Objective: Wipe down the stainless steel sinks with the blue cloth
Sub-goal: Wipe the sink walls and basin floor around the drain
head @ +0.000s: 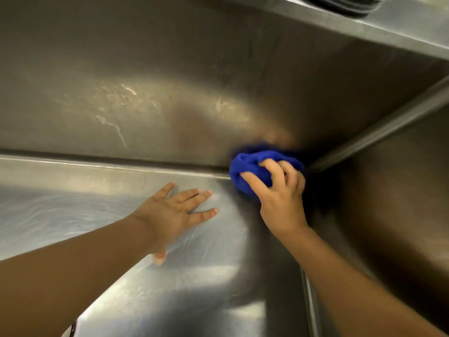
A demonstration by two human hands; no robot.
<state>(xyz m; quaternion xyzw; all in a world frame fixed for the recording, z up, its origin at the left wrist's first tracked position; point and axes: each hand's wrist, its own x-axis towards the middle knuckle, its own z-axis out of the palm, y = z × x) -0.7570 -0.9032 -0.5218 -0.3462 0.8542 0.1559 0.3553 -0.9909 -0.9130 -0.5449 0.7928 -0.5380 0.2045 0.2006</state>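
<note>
right hand (281,203): fingers curled round the bunched blue cloth (252,170), pressing it into the sink's (97,88) far corner.
left hand (173,212): flat, fingers spread wide on the steel, just beside the cloth.
edges: seam runs from the cloth past the left fingertips; ridge rises beyond the right hand.
open room: bare steel wall beyond both hands.

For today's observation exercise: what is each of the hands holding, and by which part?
The right hand grips the bunched blue cloth from above; the left hand holds nothing.
</note>
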